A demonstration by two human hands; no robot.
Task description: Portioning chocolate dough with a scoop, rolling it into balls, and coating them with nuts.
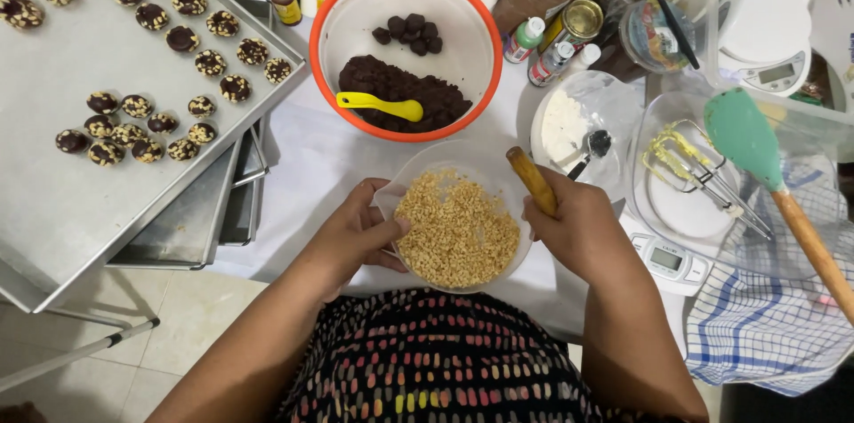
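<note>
- Right hand (583, 232) is closed around a wooden handle (532, 180) — fingers wrapped tight, the stick angled up and away; what sits at its lower end is hidden behind the hand, so I cannot tell.
- Left hand (360, 232) cups the near-left rim of the clear bowl of chopped nuts (458, 229), thumb hooked over the edge, touching the nuts.
- The bowl sits at the near edge of the white table (307, 165), right against the person's lap — a nudge from either hand could tip it off and scatter the nuts onto the floor.
- The nuts are heaped close to the rim; any stirring with that handle risks spilling them over.
- Just beyond, the orange-rimmed bowl of dark dough (405, 54) with its yellow spoon (381, 105) stands close — a swinging handle could knock it.
- Far left, the tray of coated cookies (107, 201) overhangs the table; a left elbow could jog it.
</note>
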